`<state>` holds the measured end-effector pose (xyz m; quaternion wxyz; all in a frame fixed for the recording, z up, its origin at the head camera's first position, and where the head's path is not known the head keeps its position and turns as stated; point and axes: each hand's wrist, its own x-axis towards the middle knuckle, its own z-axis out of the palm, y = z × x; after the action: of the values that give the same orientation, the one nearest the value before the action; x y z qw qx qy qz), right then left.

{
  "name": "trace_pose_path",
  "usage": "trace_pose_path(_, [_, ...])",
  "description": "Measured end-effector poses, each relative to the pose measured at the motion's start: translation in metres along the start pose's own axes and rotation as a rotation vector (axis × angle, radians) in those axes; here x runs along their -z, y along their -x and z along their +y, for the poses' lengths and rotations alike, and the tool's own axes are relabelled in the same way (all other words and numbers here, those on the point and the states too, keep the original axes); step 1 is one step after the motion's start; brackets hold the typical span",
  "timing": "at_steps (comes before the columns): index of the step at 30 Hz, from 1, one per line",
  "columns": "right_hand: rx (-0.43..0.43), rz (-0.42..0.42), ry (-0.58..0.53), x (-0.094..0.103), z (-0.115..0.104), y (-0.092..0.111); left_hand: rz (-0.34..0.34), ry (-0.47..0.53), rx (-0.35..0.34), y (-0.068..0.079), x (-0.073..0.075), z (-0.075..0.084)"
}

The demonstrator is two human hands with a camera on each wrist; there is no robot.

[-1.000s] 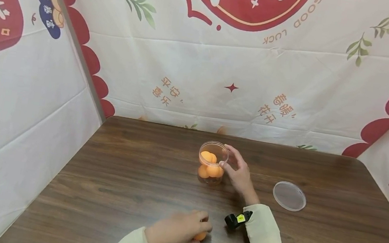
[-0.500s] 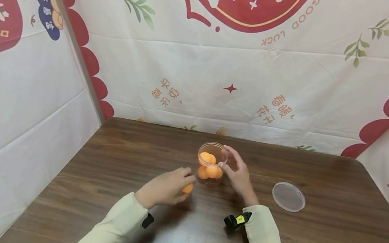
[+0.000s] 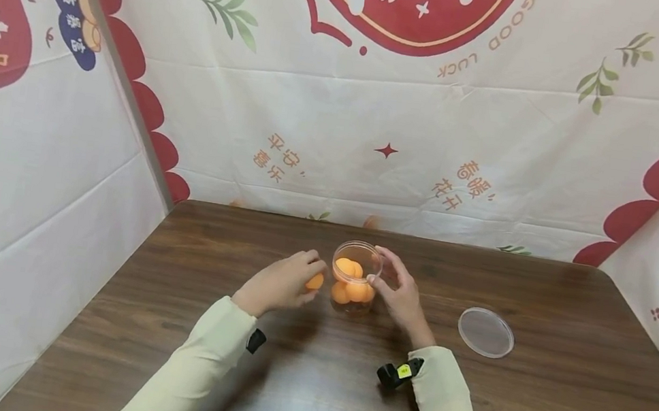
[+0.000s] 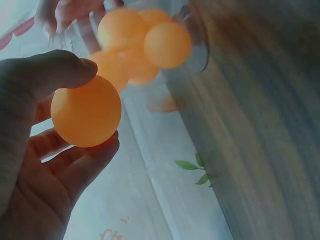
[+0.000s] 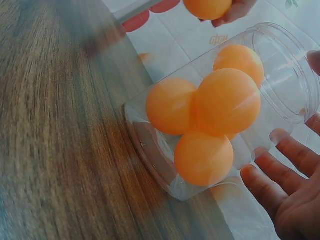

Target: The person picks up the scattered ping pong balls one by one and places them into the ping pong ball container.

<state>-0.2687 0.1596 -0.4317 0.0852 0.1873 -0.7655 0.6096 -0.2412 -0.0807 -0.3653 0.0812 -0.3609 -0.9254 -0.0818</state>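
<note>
Just left of the clear plastic jar (image 3: pixel 357 262), my left hand (image 3: pixel 281 283) pinches an orange ping-pong ball (image 4: pixel 86 111) between thumb and fingers. The jar stands upright and uncovered on the table, with several orange ping-pong balls (image 5: pixel 229 101) heaped inside. My right hand (image 3: pixel 403 298) grips the jar near its rim from the right side, thumb in front and fingers behind. In the right wrist view, the fingers (image 5: pixel 295 150) lie along the jar's wall, and the left hand's ball shows at the top.
A round clear lid (image 3: pixel 486 332) lies flat on the brown wooden table (image 3: pixel 155 321), right of the right hand. White printed cloth (image 3: pixel 341 111) hangs behind the table and along its sides.
My left hand has carried the ping-pong ball from the table's front up and leftward, to beside the jar near rim height. The right hand has kept its hold on the jar.
</note>
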Motion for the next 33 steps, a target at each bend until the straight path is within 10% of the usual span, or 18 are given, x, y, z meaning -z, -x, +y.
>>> trace_pose_path(20, [0.019,0.014,0.001,0.001,0.001,0.0,0.099,0.063,0.006,-0.045,0.025,0.0])
trace_pose_path(33, [-0.006,0.003,0.01,0.0,0.0,0.001,0.044,0.092,-0.083,-0.078,0.013,0.021])
